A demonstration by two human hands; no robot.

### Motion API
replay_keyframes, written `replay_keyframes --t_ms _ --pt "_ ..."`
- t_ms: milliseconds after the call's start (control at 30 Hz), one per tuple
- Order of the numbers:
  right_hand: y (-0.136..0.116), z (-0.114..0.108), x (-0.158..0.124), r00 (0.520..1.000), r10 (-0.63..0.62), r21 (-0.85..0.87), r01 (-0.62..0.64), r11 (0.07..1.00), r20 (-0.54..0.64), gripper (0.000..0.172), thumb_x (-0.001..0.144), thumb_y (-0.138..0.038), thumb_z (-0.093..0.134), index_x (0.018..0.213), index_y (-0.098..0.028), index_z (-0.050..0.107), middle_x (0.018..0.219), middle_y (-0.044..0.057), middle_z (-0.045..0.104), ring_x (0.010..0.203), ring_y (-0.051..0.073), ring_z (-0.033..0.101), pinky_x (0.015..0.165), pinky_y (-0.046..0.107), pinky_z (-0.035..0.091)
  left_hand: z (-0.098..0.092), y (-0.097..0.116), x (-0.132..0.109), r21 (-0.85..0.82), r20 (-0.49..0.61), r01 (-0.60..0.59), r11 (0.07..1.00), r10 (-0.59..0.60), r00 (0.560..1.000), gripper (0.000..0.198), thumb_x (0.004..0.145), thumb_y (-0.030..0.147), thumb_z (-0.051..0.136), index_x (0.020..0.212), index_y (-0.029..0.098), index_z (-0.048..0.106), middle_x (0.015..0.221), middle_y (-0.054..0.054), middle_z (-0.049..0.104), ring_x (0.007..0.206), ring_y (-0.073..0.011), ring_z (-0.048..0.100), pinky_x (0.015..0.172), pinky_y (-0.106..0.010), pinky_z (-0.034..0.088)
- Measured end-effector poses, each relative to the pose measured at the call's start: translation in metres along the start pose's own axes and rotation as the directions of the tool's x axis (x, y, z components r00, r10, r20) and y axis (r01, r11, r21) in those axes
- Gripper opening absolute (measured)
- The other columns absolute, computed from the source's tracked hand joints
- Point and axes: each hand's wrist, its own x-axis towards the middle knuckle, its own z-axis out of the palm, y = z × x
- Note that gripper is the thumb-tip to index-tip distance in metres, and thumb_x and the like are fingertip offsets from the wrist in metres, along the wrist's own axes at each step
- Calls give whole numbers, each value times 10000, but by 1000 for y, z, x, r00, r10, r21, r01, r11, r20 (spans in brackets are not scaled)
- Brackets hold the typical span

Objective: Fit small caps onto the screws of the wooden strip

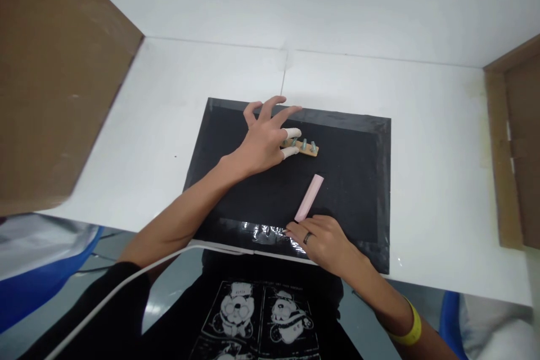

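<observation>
Your left hand (265, 143) reaches out over a black mat (358, 180), a matt rectangle with a glossy, tape-like border that catches the light along its near edge. Your thumb and forefinger wear white rubbery finger covers (292, 142), and they pinch the near end of a small wooden strip (307, 148). Your other three fingers are spread wide and raised off the mat. The strip is flat, pale brown and narrow. It lies in the far middle of the mat with three short grey metal bolts (304, 143) standing up from it in a row.

Your right hand (320, 239) lies loose and flat on the mat's shiny near edge, gripping nothing. A dark ring (307, 238) sits on one finger and a yellow band (411, 326) circles the wrist. Just beyond its fingertips lies a pink bar (309, 198), smooth, slim and rectangular, set at a slant. You cannot tell whether the fingers touch its lower end.

The mat rests on a smooth white counter (442, 180), with plain brown cardboard panels at the left (50, 67) and the right (514, 152). A white cable (126, 287) crosses your left sleeve. Your black shirt (257, 309) bears a white cartoon print whose small lettering is too blurred to read.
</observation>
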Motion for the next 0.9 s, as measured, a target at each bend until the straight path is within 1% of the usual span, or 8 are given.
replay_keyframes --t_ms 200,367,567,667,767,900 --pt "1 -1 0 1000 -5 0 5 1000 3 153 1064 -166 516 996 -132 648 720 -11 672 637 126 617 587 330 376 0 0 1 16 -3 6 1000 -6 1000 102 835 223 736 932 228 767 1526 -84 544 1473 -432 333 1140 -650 149" --pt "1 1 0 1000 -3 -2 3 1000 -3 146 1062 -170 524 989 -133 645 708 -12 666 621 132 607 587 331 372 -1 0 2 10 8 17 1000 -17 1000 94 807 223 778 894 209 746 1508 -86 556 1480 -442 333 1138 -662 142" --pt "0 1 1 1000 6 -5 -6 1000 -9 142 1055 -157 532 969 -141 643 705 -16 661 615 125 604 577 333 367 -3 2 5 25 23 -1 1000 0 1000 118 827 250 807 882 213 709 1407 -82 654 1458 -413 418 1114 -677 194" --pt "0 0 1 1000 8 -13 -8 1000 -4 149 1055 -162 533 954 -145 640 698 -18 655 610 125 603 578 332 368 -3 2 6 -4 28 4 1000 -4 1000 108 833 249 800 853 214 700 1344 -60 695 1440 -392 457 1127 -677 186" --pt "0 0 1 1000 2 -1 -2 1000 -1 147 1056 -160 529 959 -142 636 707 -17 656 619 124 611 580 329 370 -2 2 6 -16 21 7 1000 -6 1000 108 834 247 793 815 206 695 1324 -60 708 1433 -391 468 1132 -675 173" --pt "0 -1 2 1000 3 2 -3 1000 -8 170 1060 -167 521 933 -145 631 695 -16 647 608 124 599 575 327 362 -2 3 7 -28 0 -1 1000 1 1000 99 838 250 782 823 209 693 1269 -63 738 1406 -389 502 1126 -687 173"
